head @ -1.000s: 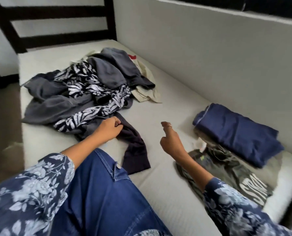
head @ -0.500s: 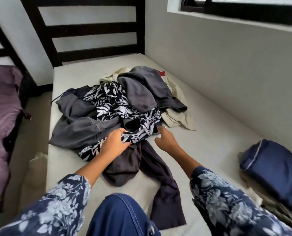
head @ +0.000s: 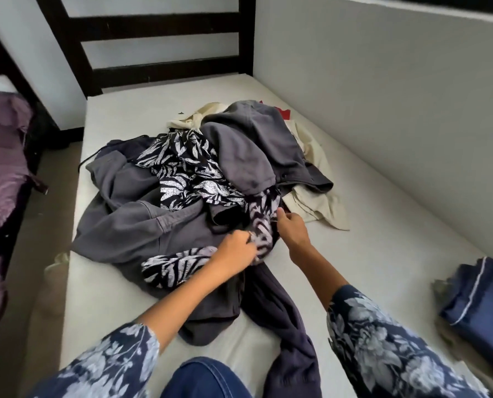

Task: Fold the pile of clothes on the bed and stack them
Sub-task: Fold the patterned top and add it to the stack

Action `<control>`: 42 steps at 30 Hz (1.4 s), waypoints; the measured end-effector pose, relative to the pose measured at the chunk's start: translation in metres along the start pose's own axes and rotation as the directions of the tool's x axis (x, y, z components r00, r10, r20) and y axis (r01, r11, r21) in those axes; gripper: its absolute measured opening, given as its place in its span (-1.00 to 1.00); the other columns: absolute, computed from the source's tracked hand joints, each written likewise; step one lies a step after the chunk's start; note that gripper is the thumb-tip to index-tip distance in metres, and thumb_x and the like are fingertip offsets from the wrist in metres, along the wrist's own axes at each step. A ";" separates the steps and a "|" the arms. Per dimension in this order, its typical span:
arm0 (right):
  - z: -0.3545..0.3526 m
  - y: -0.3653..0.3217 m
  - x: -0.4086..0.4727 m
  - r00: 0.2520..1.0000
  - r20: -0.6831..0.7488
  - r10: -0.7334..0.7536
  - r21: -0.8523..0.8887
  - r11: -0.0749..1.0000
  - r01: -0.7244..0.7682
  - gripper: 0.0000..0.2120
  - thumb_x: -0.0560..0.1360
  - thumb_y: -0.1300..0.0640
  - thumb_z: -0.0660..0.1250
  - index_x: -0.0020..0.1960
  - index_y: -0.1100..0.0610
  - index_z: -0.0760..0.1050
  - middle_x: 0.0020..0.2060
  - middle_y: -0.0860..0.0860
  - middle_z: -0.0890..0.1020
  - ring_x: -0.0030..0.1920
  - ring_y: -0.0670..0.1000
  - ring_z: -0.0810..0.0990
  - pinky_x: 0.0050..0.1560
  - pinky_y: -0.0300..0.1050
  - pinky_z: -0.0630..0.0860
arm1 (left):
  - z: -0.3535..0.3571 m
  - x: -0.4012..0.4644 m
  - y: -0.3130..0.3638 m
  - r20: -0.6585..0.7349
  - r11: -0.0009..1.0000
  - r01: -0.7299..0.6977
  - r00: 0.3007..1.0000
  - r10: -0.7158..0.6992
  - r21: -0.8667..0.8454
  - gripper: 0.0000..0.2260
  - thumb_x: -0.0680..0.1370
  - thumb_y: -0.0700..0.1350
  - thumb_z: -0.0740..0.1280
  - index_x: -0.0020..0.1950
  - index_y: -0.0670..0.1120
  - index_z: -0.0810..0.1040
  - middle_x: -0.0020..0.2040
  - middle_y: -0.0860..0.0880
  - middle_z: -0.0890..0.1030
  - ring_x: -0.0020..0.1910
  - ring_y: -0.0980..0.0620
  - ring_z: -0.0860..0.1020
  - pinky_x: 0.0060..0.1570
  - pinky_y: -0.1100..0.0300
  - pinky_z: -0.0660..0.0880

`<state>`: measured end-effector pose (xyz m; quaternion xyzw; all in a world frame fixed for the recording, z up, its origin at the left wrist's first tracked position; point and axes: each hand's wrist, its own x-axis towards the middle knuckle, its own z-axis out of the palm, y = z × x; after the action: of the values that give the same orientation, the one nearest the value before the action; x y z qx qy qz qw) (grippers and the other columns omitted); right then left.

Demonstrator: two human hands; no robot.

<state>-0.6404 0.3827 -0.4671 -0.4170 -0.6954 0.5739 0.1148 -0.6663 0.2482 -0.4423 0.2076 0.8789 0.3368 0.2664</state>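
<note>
Both my hands have closed in on the print garment (head: 188,179) in the pile (head: 142,222). Left hand (head: 235,252) pinches its near edge; right hand (head: 292,228), just beside, pinches it too, likely to free it. Right of both grips, the folded stack (head: 480,305).

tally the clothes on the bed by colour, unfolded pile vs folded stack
Pile, as far as can be told apart:
Grey: 2, grey jacket, grey trousers
Black-and-white leaf print: 1, leaf-print garment, held by left hand and right hand
Dark purple: 1, dark garment
Cream: 1, cream garment
Red: 1, red scrap
Folded: 1, navy piece
Total: 7
</note>
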 end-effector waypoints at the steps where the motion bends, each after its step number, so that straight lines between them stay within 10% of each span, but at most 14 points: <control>1: -0.002 0.001 -0.003 1.000 -0.009 0.015 0.020 1.000 -0.015 -0.65 0.62 -0.05 0.13 -0.21 0.17 0.39 -0.31 0.03 0.47 -0.26 0.02 0.44 -0.21 -0.12 0.35 | 0.003 -0.011 0.004 0.088 1.000 -0.027 0.996 0.028 -0.012 -0.78 0.45 -0.10 0.19 -0.17 -0.25 0.50 -0.07 -0.21 0.63 -0.06 -0.13 0.60 -0.07 0.13 0.53; 4: -0.009 -0.002 -0.013 0.964 0.241 0.110 0.050 0.991 -0.125 -0.46 0.58 -0.25 0.08 0.10 0.21 0.51 -0.04 0.12 0.61 -0.07 0.06 0.58 0.02 -0.05 0.51 | 0.010 -0.056 0.023 0.404 0.978 -0.190 0.904 0.139 0.088 -0.78 0.51 -0.28 0.20 -0.33 -0.15 0.34 -0.38 -0.06 0.40 -0.39 0.04 0.36 -0.43 0.33 0.29; 7: -0.017 -0.009 -0.039 0.838 0.514 0.183 0.180 0.933 -0.313 -0.62 0.59 -0.16 0.18 -0.07 0.15 0.51 -0.30 0.05 0.59 -0.42 -0.06 0.58 -0.44 -0.21 0.52 | 0.018 -0.099 0.041 0.689 0.905 -0.399 0.698 0.196 0.147 -0.78 0.52 -0.35 0.18 -0.32 -0.20 0.33 -0.40 -0.04 0.31 -0.44 0.08 0.26 -0.50 0.34 0.20; 11: -0.015 -0.025 -0.074 0.769 0.627 0.123 0.155 0.948 -0.278 -0.88 0.54 0.32 0.26 -0.17 0.26 0.51 -0.50 0.08 0.59 -0.55 -0.05 0.57 -0.53 -0.24 0.50 | 0.023 -0.134 0.048 0.830 0.881 -0.465 0.524 0.193 0.090 -0.86 0.54 -0.28 0.22 -0.24 -0.21 0.40 -0.34 -0.07 0.39 -0.38 0.04 0.34 -0.35 0.24 0.29; 14: -0.029 -0.039 -0.098 0.795 0.602 -0.067 0.179 0.982 -0.053 -0.81 0.50 0.43 0.25 -0.19 0.22 0.54 -0.48 0.05 0.56 -0.55 -0.09 0.52 -0.52 -0.27 0.48 | 0.000 -0.144 0.040 0.879 0.874 -0.474 0.456 0.138 0.108 -0.72 0.59 -0.08 0.31 0.18 -0.25 0.52 0.11 -0.16 0.59 0.04 0.01 0.51 0.02 0.31 0.40; 17: -0.058 -0.054 -0.136 0.726 0.626 -0.284 0.159 0.958 0.239 -0.77 0.53 0.42 0.22 -0.03 0.20 0.60 -0.31 0.04 0.66 -0.41 -0.10 0.60 -0.35 -0.25 0.57 | -0.040 -0.137 0.013 0.819 1.000 -0.015 0.574 -0.004 0.015 -0.48 0.55 0.23 0.15 0.25 -0.16 0.49 0.27 -0.18 0.55 0.12 -0.02 0.55 0.26 0.06 0.46; 20: -0.086 -0.054 -0.169 0.545 0.753 -0.369 -0.109 0.746 0.657 -0.83 0.57 0.25 0.22 0.07 0.18 0.57 -0.06 0.15 0.67 -0.12 0.01 0.61 0.02 0.04 0.56 | -0.068 -0.117 -0.022 0.476 0.781 0.366 0.874 -0.101 -0.506 -0.38 0.59 0.30 0.02 0.20 -0.23 0.48 0.04 -0.21 0.65 -0.06 -0.12 0.65 0.07 -0.03 0.58; 24: -0.110 -0.042 -0.215 0.310 0.932 -0.190 -0.128 0.627 0.769 -0.80 0.58 0.20 0.21 -0.06 -0.03 0.56 -0.19 0.01 0.63 -0.27 0.11 0.53 -0.20 0.05 0.56 | -0.069 -0.097 -0.038 0.148 0.276 0.221 0.954 -0.261 -0.935 -0.45 0.57 0.30 0.09 0.19 -0.16 0.48 -0.11 -0.18 0.60 -0.26 -0.11 0.63 -0.40 0.09 0.58; 27: -0.115 -0.034 -0.241 0.202 0.977 0.069 -0.202 0.600 0.774 -0.72 0.59 0.29 0.19 -0.21 -0.02 0.43 -0.37 -0.12 0.44 -0.40 -0.17 0.37 -0.38 -0.27 0.37 | -0.056 -0.085 -0.036 0.136 0.278 0.207 0.958 -0.254 -0.938 -0.60 0.60 0.09 0.24 0.29 -0.15 0.52 0.07 -0.15 0.62 -0.05 -0.07 0.61 -0.14 0.04 0.58; 30: -0.116 -0.030 -0.241 0.272 0.935 0.226 -0.349 0.462 0.815 -0.82 0.61 0.14 0.21 -0.13 0.20 0.43 -0.32 -0.02 0.47 -0.31 -0.12 0.43 -0.26 -0.29 0.39 | -0.043 -0.089 -0.024 -0.089 0.555 0.141 0.926 -0.366 -0.820 -0.74 0.61 -0.21 0.20 0.28 -0.22 0.49 -0.04 -0.16 0.61 -0.26 -0.03 0.59 -0.45 0.23 0.51; 35: -0.093 -0.032 -0.201 0.707 0.707 -0.001 -0.617 0.487 0.618 -0.43 0.61 -0.20 0.06 0.22 0.29 0.48 0.13 0.19 0.60 0.03 0.07 0.57 0.07 -0.10 0.48 | -0.041 -0.124 -0.004 -0.470 0.980 0.026 0.875 -0.116 -0.195 -0.82 0.60 -0.15 0.16 0.06 -0.21 0.49 0.09 -0.24 0.56 0.09 -0.23 0.52 -0.06 0.08 0.38; 38: -0.066 -0.038 -0.186 0.800 0.598 -0.038 -0.223 0.952 0.212 -0.22 0.46 -0.44 0.05 0.22 0.22 0.50 0.05 0.16 0.58 0.04 0.10 0.56 0.23 0.06 0.46 | -0.039 -0.155 0.011 -0.422 0.934 -0.310 0.833 0.358 0.179 -0.81 0.57 -0.14 0.23 -0.24 -0.14 0.40 -0.14 -0.23 0.59 -0.11 -0.19 0.55 -0.15 0.03 0.38; 42: -0.047 -0.034 -0.191 0.747 0.662 -0.064 0.423 0.854 -0.302 -0.48 0.57 -0.23 0.15 0.19 0.15 0.60 0.00 0.11 0.69 -0.03 0.07 0.68 -0.05 -0.07 0.59 | -0.025 -0.184 0.021 -0.052 0.764 -0.505 0.820 0.570 0.400 -0.65 0.56 0.15 0.24 -0.21 -0.12 0.40 -0.20 -0.05 0.51 -0.20 0.00 0.48 -0.17 0.13 0.37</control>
<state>-0.5062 0.2795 -0.3606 -0.1899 -0.4860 0.8503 -0.0689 -0.5356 0.1506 -0.3510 0.4680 0.8484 0.2444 0.0384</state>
